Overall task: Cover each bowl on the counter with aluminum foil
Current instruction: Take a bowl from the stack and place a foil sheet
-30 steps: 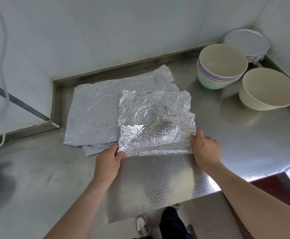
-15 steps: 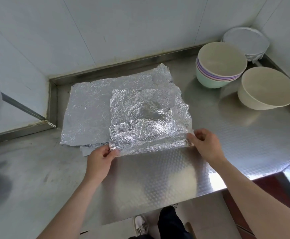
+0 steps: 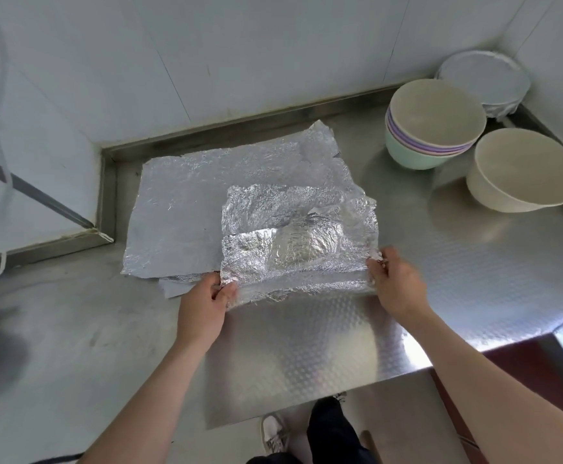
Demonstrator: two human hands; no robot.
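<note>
Mid frame, the left hand [image 3: 203, 306] and right hand [image 3: 397, 283] each keep a pinching grip on a near corner of 1 foil sheet [image 3: 300, 249] above the foil pile [image 3: 179, 209]. This looks like the pick-up step. Next, I think, it must spread flat over the open white bowl [image 3: 524, 172] at the right.

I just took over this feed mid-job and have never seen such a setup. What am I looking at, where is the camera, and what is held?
No machine: a person works with bare hands. The one picture comes from a head-worn camera looking down. The left hand and right hand each pinch a near corner of a crumpled foil sheet, which partly overlies a stack of flat foil sheets on the steel counter. To the right stand nested bowls, one cream bowl alone, and, in the corner, a foil-covered bowl.
</note>
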